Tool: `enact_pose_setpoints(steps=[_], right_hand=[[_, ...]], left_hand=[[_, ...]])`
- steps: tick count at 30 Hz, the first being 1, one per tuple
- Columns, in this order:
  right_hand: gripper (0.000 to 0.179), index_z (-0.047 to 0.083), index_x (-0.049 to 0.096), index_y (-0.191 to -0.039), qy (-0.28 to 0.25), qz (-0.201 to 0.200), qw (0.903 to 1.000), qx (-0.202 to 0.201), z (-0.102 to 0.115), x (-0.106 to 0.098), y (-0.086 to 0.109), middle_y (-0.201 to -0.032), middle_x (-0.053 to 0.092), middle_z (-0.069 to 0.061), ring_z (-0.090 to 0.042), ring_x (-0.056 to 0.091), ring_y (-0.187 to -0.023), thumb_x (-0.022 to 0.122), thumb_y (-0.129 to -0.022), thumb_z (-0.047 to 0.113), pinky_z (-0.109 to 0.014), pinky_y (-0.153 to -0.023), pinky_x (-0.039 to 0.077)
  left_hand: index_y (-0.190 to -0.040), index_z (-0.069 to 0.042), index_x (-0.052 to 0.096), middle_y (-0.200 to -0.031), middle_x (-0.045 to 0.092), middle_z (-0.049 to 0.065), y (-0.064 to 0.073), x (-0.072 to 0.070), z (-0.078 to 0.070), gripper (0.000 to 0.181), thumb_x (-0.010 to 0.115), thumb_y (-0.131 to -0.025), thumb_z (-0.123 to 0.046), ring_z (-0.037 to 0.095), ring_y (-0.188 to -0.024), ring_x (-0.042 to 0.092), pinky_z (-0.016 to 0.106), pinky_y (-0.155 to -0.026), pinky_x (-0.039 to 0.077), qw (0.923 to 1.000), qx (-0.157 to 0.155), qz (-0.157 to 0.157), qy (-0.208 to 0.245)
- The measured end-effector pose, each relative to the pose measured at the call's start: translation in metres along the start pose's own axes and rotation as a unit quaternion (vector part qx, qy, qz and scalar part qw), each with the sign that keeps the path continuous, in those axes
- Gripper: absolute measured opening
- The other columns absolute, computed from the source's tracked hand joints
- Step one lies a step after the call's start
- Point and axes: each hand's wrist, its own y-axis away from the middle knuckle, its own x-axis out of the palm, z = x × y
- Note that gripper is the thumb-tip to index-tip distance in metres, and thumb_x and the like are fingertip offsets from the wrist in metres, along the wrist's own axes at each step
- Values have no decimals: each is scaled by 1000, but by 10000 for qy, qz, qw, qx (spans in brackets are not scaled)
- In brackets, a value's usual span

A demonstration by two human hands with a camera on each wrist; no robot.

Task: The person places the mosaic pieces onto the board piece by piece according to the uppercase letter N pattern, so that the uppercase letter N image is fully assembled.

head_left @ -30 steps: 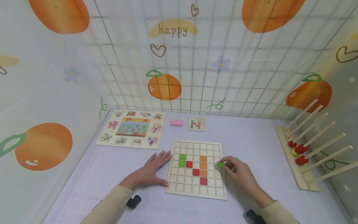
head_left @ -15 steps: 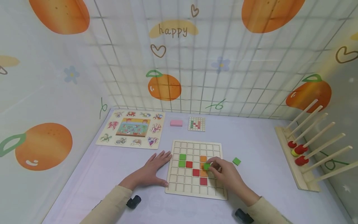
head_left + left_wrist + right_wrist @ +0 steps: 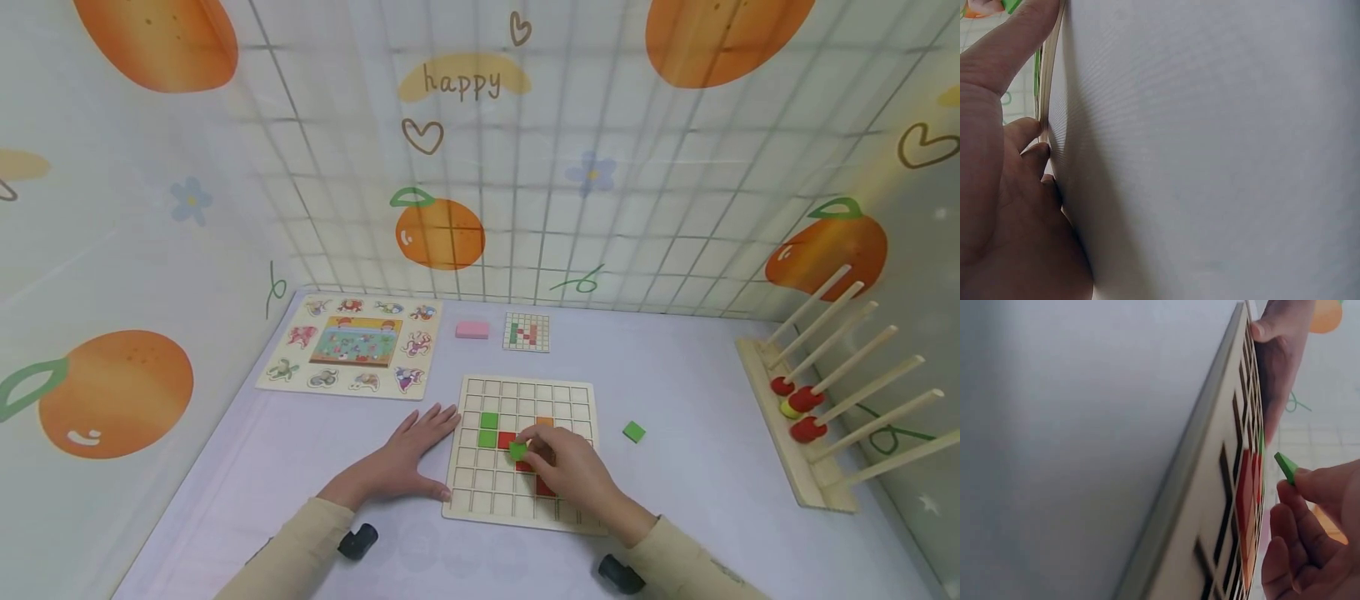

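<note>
My right hand point(image 3: 573, 467) pinches a green square tile point(image 3: 517, 451) between thumb and fingers, over the middle of the wooden grid board point(image 3: 480, 500). The right wrist view shows the pinched tile point(image 3: 1285, 467) held apart from the board's face. Flat on the table, my left hand point(image 3: 408, 458) has its fingers spread, thumb and fingertips at the board's left edge. Two green tiles point(image 3: 488, 429) and a red tile point(image 3: 506, 440) lie in the grid. More red tiles and an orange tile point(image 3: 545, 422) show partly around the right hand, which hides the rest.
One loose green tile point(image 3: 633, 432) lies right of the board. Behind it are a small pattern card point(image 3: 527, 332) and a pink block point(image 3: 472, 330). A sea-animal puzzle board point(image 3: 352, 387) sits back left; a wooden peg rack point(image 3: 795, 450) with beads stands at right.
My right hand has carried the green tile leftward from the board's right edge to its middle, uncovering the loose green tile on the table. The left hand has stayed put.
</note>
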Motion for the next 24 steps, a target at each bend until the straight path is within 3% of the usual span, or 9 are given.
enact_pose_setpoints(steps=[12,24], right_hand=[[19,21,72,-109,225,164,9983,-514,14,19,-12,-88,68,15,-2,53,-72,77,-91,17,-20,-62,48],[14,22,73,-105,438,372,9972,-484,21,31,-20,-79,59,18,-3,48,-69,76,-92,18,-19,-59,44]], left_hand=[[-164,-21,21,-171,10,-7,0,0,1,115,79,-75,-66,17,-157,-2,45,-128,-5,10000,55,12,7],[-164,-21,21,-171,10,-8,0,-1,0,116,78,-74,-67,17,-157,-1,45,-128,-4,10000,38,-11,-8]])
